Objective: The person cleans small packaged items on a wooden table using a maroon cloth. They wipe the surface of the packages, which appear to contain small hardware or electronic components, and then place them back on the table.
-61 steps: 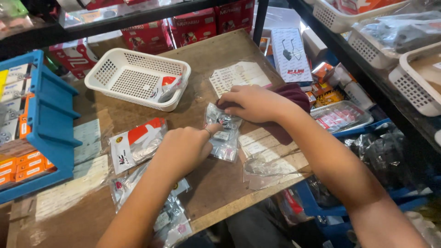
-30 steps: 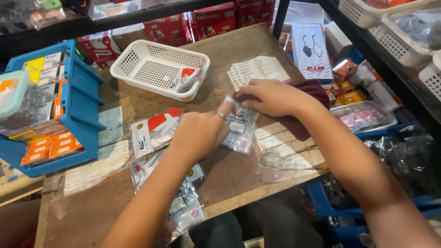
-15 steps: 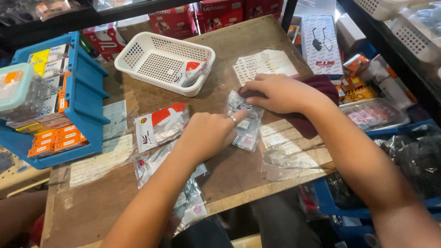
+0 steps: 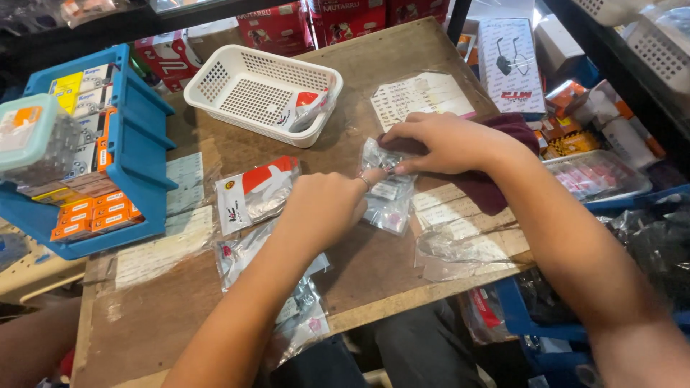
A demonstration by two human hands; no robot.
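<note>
1. A wooden table fills the middle of the frame, its surface scuffed and covered in places with taped paper sheets.
2. A blue bin rack stands at the left edge, stacked with small yellow, white and orange boxes.
3. A white perforated basket sits at the upper centre, with one red-and-white packet lying inside against its right wall.
4. A dark maroon cloth lies right of centre, partly under the right forearm.
5. A red-and-white packet lies flat, left of centre, just beside the left hand.
6. Several clear plastic packets lie in a loose pile near the table's lower edge, under the left forearm.
7. The right hand, right of centre, lies palm down, its fingers pinching the top edge of a small clear bag.
8. The left hand, at centre, is curled, its fingertips gripping the same bag at its left edge.
9. The small clear bag sits at the centre of the frame between both hands, resting on the table, with small parts and a label visible inside.
</note>
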